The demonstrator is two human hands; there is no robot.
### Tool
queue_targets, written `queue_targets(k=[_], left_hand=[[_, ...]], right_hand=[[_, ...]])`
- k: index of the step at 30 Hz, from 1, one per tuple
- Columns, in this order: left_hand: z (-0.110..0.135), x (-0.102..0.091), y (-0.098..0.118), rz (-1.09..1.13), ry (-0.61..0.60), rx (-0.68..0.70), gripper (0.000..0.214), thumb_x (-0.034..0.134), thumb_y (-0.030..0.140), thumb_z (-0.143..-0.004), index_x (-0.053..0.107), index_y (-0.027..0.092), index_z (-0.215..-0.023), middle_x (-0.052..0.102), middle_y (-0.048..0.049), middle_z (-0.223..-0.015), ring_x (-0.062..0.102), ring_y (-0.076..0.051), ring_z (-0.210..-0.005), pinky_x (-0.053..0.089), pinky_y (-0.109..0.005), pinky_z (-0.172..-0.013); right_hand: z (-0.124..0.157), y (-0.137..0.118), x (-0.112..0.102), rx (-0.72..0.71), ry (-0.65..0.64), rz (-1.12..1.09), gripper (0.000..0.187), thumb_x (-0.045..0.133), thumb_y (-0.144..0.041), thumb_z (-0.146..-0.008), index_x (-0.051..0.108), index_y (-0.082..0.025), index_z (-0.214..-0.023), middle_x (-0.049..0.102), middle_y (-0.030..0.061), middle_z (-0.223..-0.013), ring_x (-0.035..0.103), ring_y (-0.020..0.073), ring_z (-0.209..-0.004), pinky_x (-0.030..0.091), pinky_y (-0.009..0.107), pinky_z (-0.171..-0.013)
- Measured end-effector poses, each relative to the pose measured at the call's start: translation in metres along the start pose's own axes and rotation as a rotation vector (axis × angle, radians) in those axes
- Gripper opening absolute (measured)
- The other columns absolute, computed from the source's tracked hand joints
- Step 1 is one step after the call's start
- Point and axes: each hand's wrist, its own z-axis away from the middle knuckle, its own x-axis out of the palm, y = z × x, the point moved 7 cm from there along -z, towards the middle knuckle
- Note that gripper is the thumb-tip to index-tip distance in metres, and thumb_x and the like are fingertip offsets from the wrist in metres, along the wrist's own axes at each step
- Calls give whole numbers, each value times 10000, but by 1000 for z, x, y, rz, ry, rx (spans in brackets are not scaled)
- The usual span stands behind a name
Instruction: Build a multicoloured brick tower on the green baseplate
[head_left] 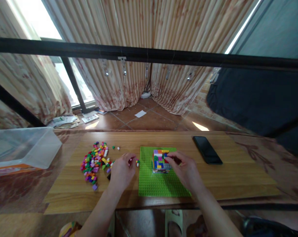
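A block built from many coloured toy bricks point(161, 162) stands on a green studded baseplate point(149, 186). My right hand point(186, 169) reaches in from the right, thumb and forefinger closed at the block's upper right edge on a small dark blue toy brick point(165, 155). To the left of the baseplate, my left hand point(123, 171) is held low over the table with its fingers curled together. A bit of pink shows at its fingertips, too small to make out. A few loose bricks point(137, 162) lie just beside those fingertips, at the baseplate's left edge.
Loose toy bricks point(92, 161) are heaped on the left of the wooden table point(228, 179). A black phone point(207, 150) lies on the right. Beyond the table's left end sits a clear plastic bin point(28, 144). A dark metal bar point(163, 55) crosses the view behind the table.
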Motion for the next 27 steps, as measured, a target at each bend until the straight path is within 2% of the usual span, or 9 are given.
queue_targets(k=[4, 7, 13, 18, 23, 27], left_hand=[[0, 1, 0, 5, -8, 0, 192, 516, 207, -892, 705, 186, -919, 742, -52, -894, 666, -163, -725, 448, -250, -666], [0, 1, -2, 3, -13, -12, 191, 516, 208, -892, 703, 192, -925, 743, -46, -900, 669, -156, -727, 448, -240, -657], [-1, 2, -4, -10, -11, 7, 194, 513, 210, -895, 703, 192, -930, 744, -46, -906, 674, -161, -749, 455, -248, -685], [-1, 1, -3, -17, -14, 6, 193, 519, 214, -893, 707, 195, -932, 747, -45, -905, 676, -169, -741, 457, -261, -687], [1, 1, -2, 29, -13, 13, 181, 520, 207, -889, 696, 188, -924, 737, -47, -880, 675, -178, -726, 479, -277, -671], [4, 0, 12, 143, 57, 151, 209, 521, 222, -894, 662, 183, -1043, 706, -69, -1010, 672, -196, -872, 524, -321, -783]], right_hand=[[1, 5, -2, 20, -66, -23, 214, 643, -361, -827, 689, -212, -974, 672, 26, -855, 588, 149, -684, 482, 288, -645], [1, 8, -5, 57, -70, -19, 272, 671, -382, -799, 682, -205, -1005, 670, 25, -835, 577, 149, -669, 480, 288, -628], [0, 7, 0, 30, -63, 57, 186, 627, -374, -832, 685, -199, -855, 667, 32, -785, 587, 163, -676, 471, 301, -645], [-5, 10, -3, 18, 30, 25, 191, 593, -351, -854, 708, -199, -858, 678, 42, -807, 597, 167, -686, 470, 299, -639], [-11, 12, -1, 50, 62, 6, 168, 624, -331, -821, 720, -194, -828, 674, 36, -770, 601, 165, -667, 465, 291, -623], [-12, 18, -1, 110, 105, -22, 166, 649, -350, -784, 714, -197, -773, 682, 33, -743, 606, 173, -658, 468, 296, -623]])
